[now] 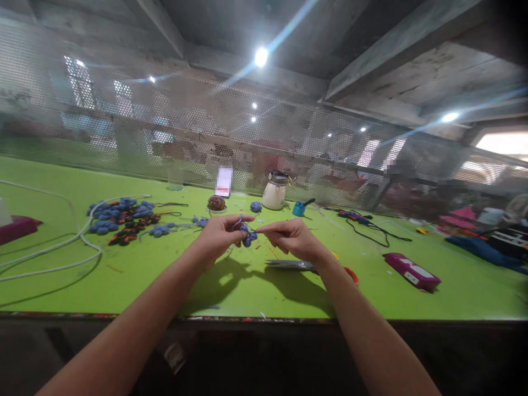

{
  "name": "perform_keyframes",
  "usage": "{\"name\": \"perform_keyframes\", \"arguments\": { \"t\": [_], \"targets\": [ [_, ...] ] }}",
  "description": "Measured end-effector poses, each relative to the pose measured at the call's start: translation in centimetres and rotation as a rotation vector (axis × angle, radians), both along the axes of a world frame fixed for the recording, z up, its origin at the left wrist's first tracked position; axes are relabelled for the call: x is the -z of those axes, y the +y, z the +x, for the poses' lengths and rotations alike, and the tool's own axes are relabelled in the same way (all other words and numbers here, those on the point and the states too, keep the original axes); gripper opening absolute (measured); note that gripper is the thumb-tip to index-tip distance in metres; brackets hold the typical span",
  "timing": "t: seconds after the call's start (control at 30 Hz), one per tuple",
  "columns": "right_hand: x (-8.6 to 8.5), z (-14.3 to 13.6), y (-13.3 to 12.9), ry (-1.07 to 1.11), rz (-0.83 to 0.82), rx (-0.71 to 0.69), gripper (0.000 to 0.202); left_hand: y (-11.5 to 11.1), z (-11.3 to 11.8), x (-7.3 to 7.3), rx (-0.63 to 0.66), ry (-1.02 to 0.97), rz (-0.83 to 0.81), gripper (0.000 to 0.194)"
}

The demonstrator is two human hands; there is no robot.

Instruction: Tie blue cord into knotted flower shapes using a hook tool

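Note:
My left hand [220,236] is closed on a small blue-purple crochet piece [249,237], with yarn of the same colour running over its raised index finger. Facing it, my right hand [292,237] pinches a thin crochet hook [260,230] whose tip meets the piece; most of the hook is hidden by the fingers. Scissors [291,264] with orange handles lie under my right wrist. Beyond the hands sit a small blue-purple yarn ball [256,207] and a dark multicoloured yarn ball [216,203]. To the left, blue crochet flowers [119,210] lie piled beside dark orange-flecked ones [126,234].
On the green table [148,286] stand a cream jug [274,192], a lit phone [224,180] and a blue pot [298,208]. A purple box [412,271] lies at right, near dark cords [377,231]. White cable [93,247] loops at left. Perforated metal mesh [198,126] borders the back.

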State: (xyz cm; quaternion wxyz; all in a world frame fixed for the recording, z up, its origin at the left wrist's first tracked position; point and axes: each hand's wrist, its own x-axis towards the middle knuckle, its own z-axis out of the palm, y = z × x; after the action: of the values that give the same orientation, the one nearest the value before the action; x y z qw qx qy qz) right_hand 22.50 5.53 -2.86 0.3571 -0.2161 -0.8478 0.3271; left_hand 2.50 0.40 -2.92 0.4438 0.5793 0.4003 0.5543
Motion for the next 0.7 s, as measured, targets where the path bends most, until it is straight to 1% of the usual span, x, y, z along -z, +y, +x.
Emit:
{"name": "perform_keyframes", "arguments": {
  "t": [0.1, 0.3, 0.53, 0.7],
  "targets": [
    [-0.20, 0.03, -0.19, -0.050, 0.035, 0.025, 0.028, -0.01, 0.06, -0.03, -0.003, 0.007, -0.015, 0.042],
    [-0.45, 0.15, -0.19, -0.120, 0.109, 0.027, 0.031, -0.13, 0.11, -0.01, 0.009, -0.001, -0.056, 0.041],
    [-0.53, 0.34, -0.12, -0.202, 0.208, 0.054, 0.034, -0.13, 0.17, 0.00, 0.006, 0.045, -0.049, 0.040],
    [-0.54, 0.37, -0.03, -0.268, 0.257, 0.071, 0.031, 0.12, 0.07, 0.20, 0.016, 0.082, -0.031, 0.036]
  ]
}}
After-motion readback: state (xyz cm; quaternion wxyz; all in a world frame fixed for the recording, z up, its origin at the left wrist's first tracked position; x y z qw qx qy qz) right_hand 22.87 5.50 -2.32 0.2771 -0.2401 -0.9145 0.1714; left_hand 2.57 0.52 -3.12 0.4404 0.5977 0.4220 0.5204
